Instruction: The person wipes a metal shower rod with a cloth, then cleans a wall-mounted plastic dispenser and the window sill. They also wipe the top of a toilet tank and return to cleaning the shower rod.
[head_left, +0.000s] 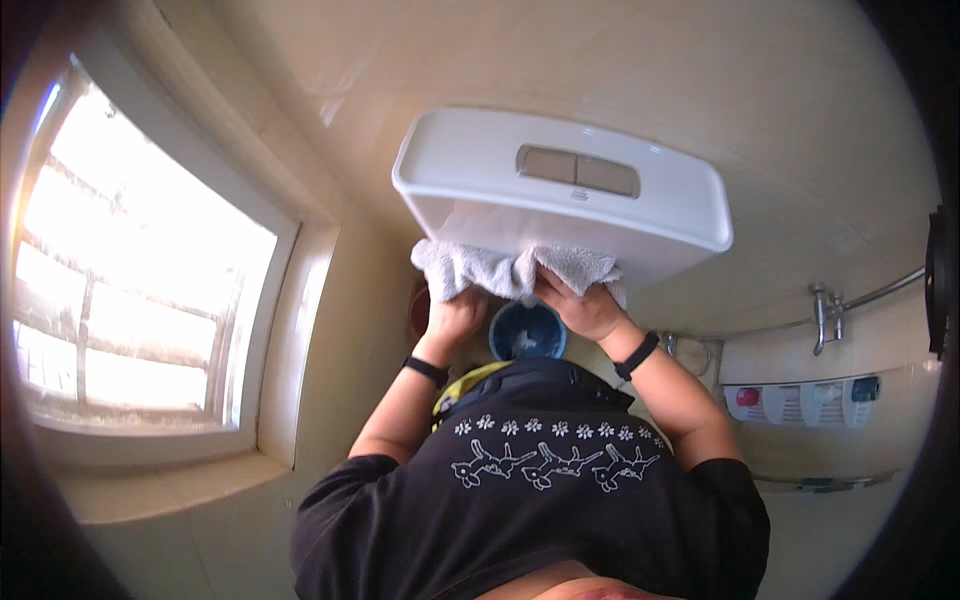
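A light grey terry cloth (480, 270) stretches between my two hands, against the lower front of a white toilet cistern (465, 169). My left hand (456, 315) grips the cloth's left part, its fingers partly hidden beneath the fabric. The right part of the cloth is held in my right hand (581, 304), with the thumb side showing under a fold. On top of the cistern sits a two-part flush button (577, 171). Below and between my hands stands a blue bucket (527, 330) with something pale inside. Both wrists wear black bands.
A reddish container (418, 315) is partly hidden beside my left hand. The window (292, 262) and its sill (187, 487) lie at left. Along the right wall are a metal tap (819, 322), a pipe and a white rack (795, 405) holding small items.
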